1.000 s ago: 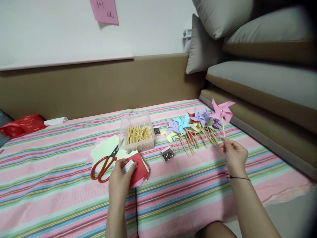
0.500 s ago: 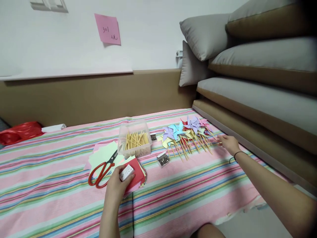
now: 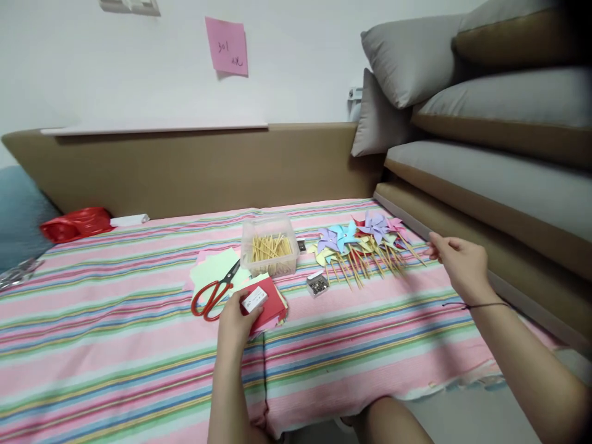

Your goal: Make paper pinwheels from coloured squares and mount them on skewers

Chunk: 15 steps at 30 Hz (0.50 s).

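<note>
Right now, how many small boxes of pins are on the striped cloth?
2. One open pin box lies in front of the pinwheels; a second pin box sits just right of the clear stick tub. Others may be hidden.

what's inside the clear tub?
The tub holds a loose heap of wooden sticks, lid off. Whether anything lies under the sticks cannot be seen.

Bare forearms; right wrist point(image 3: 472, 304) wears 1 thin, seemingly black cord.
</note>
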Each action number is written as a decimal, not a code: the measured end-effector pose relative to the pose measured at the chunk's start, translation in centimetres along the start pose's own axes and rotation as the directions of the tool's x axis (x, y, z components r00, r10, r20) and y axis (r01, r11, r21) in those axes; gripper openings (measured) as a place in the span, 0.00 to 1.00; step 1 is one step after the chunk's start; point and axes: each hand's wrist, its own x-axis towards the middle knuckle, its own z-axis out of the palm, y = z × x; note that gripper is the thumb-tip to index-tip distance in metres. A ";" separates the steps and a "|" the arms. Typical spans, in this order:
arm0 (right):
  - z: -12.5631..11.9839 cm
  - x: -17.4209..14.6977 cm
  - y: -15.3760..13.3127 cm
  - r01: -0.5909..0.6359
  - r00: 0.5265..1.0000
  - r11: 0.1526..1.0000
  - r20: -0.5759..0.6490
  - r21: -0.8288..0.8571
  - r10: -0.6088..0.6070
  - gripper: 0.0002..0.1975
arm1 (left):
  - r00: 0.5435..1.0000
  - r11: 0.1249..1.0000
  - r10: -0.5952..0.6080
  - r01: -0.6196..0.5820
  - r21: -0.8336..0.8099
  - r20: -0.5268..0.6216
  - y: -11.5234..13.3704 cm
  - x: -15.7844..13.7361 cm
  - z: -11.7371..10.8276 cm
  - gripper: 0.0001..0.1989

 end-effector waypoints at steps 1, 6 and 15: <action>0.8 -1.2 -1.4 0.011 1.000 0.998 0.009 0.062 -0.011 0.16 | 1.000 1.000 0.007 -0.007 0.011 -0.004 0.1 -0.2 0.0 0.22; 7.2 -9.0 -7.0 0.019 0.975 0.965 0.207 0.261 -0.075 0.14 | 1.000 0.999 0.023 -0.023 0.045 -0.009 0.7 -0.7 0.2 0.15; 17.8 -18.5 -8.4 -0.227 0.670 0.931 0.740 0.285 -0.063 0.08 | 1.000 0.999 0.010 -0.011 0.043 0.010 1.0 -0.6 0.2 0.13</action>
